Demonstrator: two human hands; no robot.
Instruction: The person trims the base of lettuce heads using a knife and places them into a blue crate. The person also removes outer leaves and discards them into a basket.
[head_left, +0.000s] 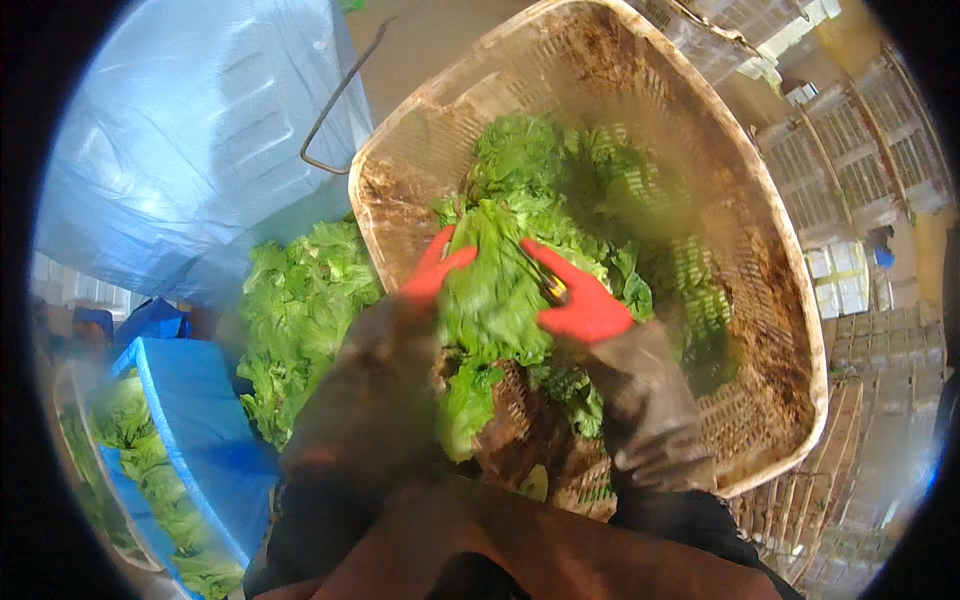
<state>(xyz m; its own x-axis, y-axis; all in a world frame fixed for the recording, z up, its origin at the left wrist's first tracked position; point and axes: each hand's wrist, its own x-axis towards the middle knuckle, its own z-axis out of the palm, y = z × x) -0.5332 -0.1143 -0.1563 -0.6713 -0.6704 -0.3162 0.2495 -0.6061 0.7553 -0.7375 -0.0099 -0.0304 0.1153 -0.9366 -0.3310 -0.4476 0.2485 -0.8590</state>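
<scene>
A head of leafy green lettuce (491, 292) lies between my hands, over a large dirt-stained plastic basket (765, 195). My left hand (437, 268), in a red glove, grips the lettuce from its left side. On the right side, my right hand (581, 296), also red-gloved, has a small knife with a black and yellow handle (553, 286) between thumb and fingers and rests against the leaves. More lettuce (517, 154) fills part of the basket beyond my hands. The knife's blade is partly hidden by leaves and blur.
Outside the basket's left side is a pile of lettuce (300, 315). A blue-lined container (195, 405) of lettuce stands lower left. Blue plastic sheeting (187, 142) covers something upper left, beside a bent metal hook (330, 112). Plastic crates (862, 157) stand at right.
</scene>
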